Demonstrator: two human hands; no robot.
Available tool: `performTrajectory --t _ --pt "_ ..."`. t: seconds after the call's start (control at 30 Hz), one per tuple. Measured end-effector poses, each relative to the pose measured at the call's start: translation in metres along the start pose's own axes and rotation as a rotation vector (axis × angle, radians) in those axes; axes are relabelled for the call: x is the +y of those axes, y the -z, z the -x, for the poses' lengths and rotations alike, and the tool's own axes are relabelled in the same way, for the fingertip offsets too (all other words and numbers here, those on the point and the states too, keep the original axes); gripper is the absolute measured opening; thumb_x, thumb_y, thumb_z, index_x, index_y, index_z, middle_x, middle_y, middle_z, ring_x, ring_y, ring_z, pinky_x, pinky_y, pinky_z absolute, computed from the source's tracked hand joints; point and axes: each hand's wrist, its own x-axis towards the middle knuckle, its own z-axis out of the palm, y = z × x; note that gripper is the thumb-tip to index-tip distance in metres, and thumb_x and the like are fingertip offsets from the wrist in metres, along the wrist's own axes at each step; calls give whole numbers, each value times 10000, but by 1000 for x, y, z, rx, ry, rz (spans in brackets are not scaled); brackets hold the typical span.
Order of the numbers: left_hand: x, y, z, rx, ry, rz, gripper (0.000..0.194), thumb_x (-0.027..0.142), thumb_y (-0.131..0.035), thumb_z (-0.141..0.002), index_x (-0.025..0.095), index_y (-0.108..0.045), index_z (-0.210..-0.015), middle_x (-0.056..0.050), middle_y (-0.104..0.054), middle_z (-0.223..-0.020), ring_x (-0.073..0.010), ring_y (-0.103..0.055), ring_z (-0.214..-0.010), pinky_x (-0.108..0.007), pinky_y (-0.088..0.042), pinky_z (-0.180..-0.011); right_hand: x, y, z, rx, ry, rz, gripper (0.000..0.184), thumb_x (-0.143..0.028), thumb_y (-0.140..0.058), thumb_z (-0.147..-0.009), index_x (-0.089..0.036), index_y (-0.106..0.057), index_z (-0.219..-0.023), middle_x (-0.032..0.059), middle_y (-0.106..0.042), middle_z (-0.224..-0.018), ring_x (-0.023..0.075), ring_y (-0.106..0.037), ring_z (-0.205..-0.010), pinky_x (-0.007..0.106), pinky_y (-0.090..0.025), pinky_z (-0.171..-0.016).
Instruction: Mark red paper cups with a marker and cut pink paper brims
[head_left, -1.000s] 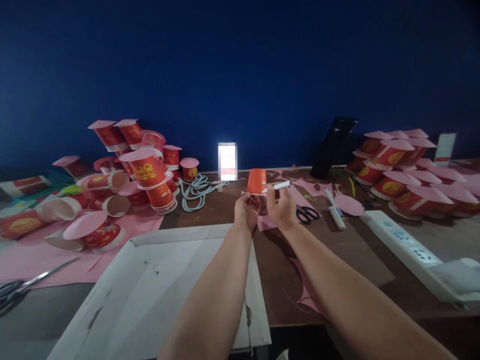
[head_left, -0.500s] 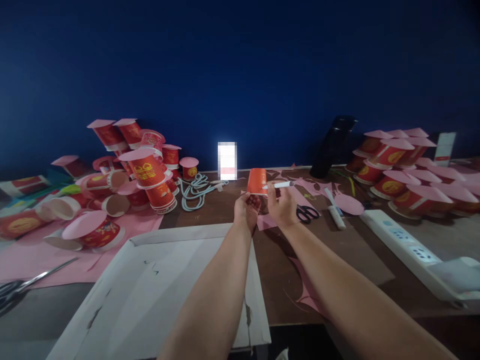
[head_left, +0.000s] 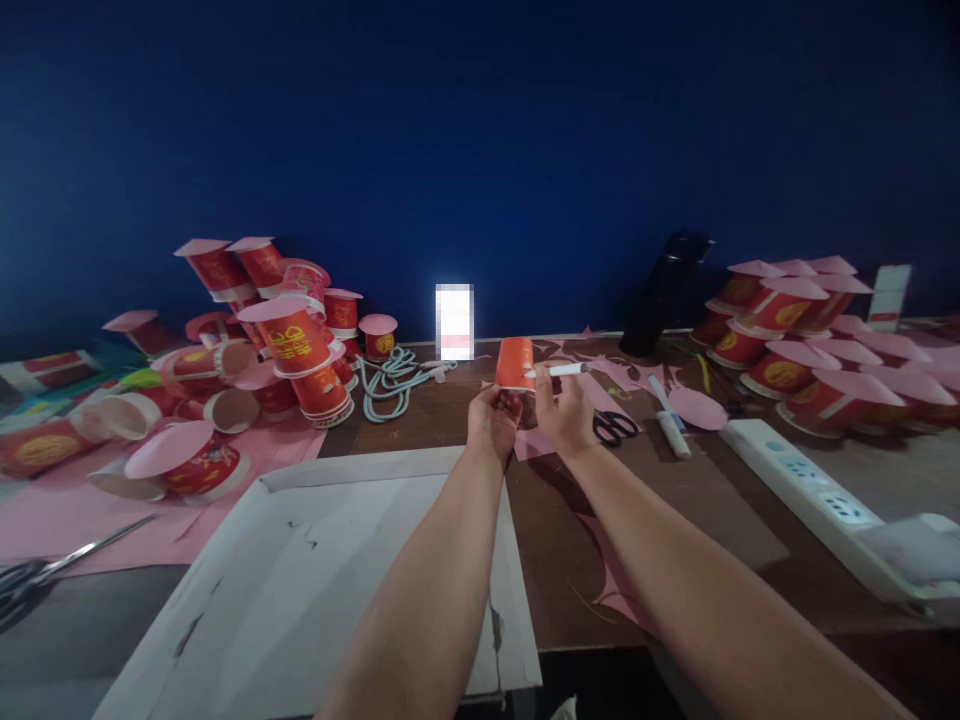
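My left hand (head_left: 495, 420) grips a red paper cup (head_left: 514, 362) by its lower rim, the fingers curled under it. The cup is held upside down, its narrow end up. In my right hand (head_left: 562, 412) is a white marker pen (head_left: 568, 370), pinched between thumb and fingers. The pen lies nearly level, and its left end meets the cup's side, where a pale pattern shows. Just right of that hand are scissors with dark handles (head_left: 615, 428). Scraps of pink paper (head_left: 534, 445) lie under and around both hands.
A white cardboard tray (head_left: 352, 465) lies in front. Red cups with pink paper discs (head_left: 289, 335) are piled at left, and more (head_left: 784, 300) at right. A power strip (head_left: 806, 480), black bottle (head_left: 664, 290), coiled cable (head_left: 386, 385) and larger scissors (head_left: 75, 560) lie around.
The marker pen's end has shifted very slightly against the cup's side. Both hands keep almost the same place, and the surrounding things are unchanged.
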Motion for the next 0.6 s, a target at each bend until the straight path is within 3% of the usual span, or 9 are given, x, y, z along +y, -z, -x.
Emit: performTrajectory --t 0.6 --pt "2 0 1 14 -11 5 150 35 -489 -745 139 -544 -653 -1 -517 -530 -76 -507 -465 -179 -448 -501 -2 4 -2 -35 -98 1 332 -425 -423 -901 -169 -634 -900 92 -682 -835 216 -619 -765 323 -458 -698"
